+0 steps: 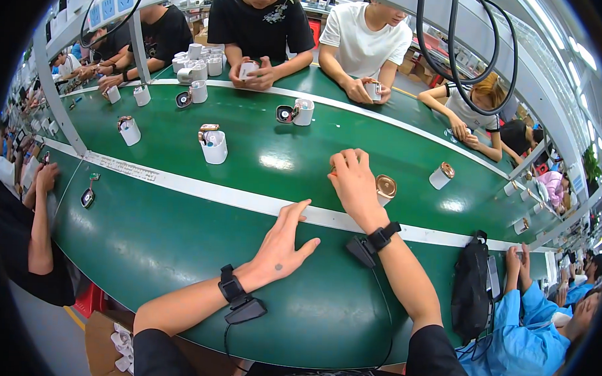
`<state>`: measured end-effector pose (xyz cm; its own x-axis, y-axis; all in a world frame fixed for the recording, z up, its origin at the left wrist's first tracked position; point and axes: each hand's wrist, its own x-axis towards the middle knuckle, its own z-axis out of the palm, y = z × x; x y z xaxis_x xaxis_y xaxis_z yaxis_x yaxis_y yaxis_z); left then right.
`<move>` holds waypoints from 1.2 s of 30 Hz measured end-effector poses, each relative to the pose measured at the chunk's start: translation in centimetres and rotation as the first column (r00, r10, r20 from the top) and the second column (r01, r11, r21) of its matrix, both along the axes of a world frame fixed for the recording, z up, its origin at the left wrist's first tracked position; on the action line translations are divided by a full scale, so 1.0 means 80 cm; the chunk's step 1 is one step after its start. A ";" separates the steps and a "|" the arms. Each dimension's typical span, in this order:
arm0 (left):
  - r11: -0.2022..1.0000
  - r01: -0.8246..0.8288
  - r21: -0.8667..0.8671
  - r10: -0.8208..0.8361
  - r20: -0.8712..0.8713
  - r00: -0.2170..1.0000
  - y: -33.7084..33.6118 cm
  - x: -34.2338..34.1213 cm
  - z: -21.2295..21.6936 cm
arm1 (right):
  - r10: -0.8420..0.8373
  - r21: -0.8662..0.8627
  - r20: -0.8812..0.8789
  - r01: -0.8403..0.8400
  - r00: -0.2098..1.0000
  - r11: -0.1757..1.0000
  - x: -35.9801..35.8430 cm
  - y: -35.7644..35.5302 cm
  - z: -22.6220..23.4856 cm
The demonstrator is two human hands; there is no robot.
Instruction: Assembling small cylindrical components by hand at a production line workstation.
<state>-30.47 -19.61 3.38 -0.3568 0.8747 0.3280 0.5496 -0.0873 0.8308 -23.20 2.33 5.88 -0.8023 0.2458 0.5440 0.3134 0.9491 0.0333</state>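
My left hand [282,244] lies over the near green bench by the pale rail, fingers stretched out and thumb apart, holding nothing. Past the rail, my right hand [353,183] reaches over the green belt with curled fingers. Whatever they close on is mostly hidden behind them. Just right of that hand stands a white housing with a copper-coloured round top [386,186], partly covered by my wrist. Farther left on the belt is an open white housing [213,147] with a copper-coloured part on top. Another white housing [442,175] sits to the right.
The pale rail [247,203] divides bench and belt. More white housings [303,112] stand along the belt, some beside round black parts. A black bag [472,287] lies at right near a person in blue [521,335]. Other people work across the belt. Black cables [455,47] hang overhead.
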 end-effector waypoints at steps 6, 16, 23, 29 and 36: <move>0.997 -0.077 0.013 0.076 0.059 0.995 -0.006 0.004 0.013 | 0.262 -0.556 -0.193 -0.325 0.946 0.765 0.046 -0.090 0.060; 0.998 0.048 -0.049 -0.050 -0.042 0.998 -0.002 -0.006 -0.005 | 0.417 -0.813 -0.237 -0.414 0.878 0.410 0.091 -0.103 0.040; 0.992 0.056 -0.116 -0.052 0.037 0.998 -0.004 -0.005 0.007 | 0.407 -0.865 -0.058 -0.249 0.912 0.435 0.114 -0.090 0.062; 0.991 0.090 -0.095 -0.081 0.101 0.992 -0.003 -0.003 -0.007 | 0.393 -0.760 0.078 -0.200 0.916 0.619 0.119 -0.106 0.070; 0.998 0.055 -0.005 -0.054 0.084 0.995 -0.005 -0.006 -0.017 | 0.384 -0.738 0.148 -0.157 0.911 0.657 0.127 -0.097 0.048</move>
<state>-30.98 -19.98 1.99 -0.3344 0.8959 0.2924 0.4723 -0.1092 0.8747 -13.05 -5.43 9.70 -0.9768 0.2060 0.0585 0.1236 0.7653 -0.6316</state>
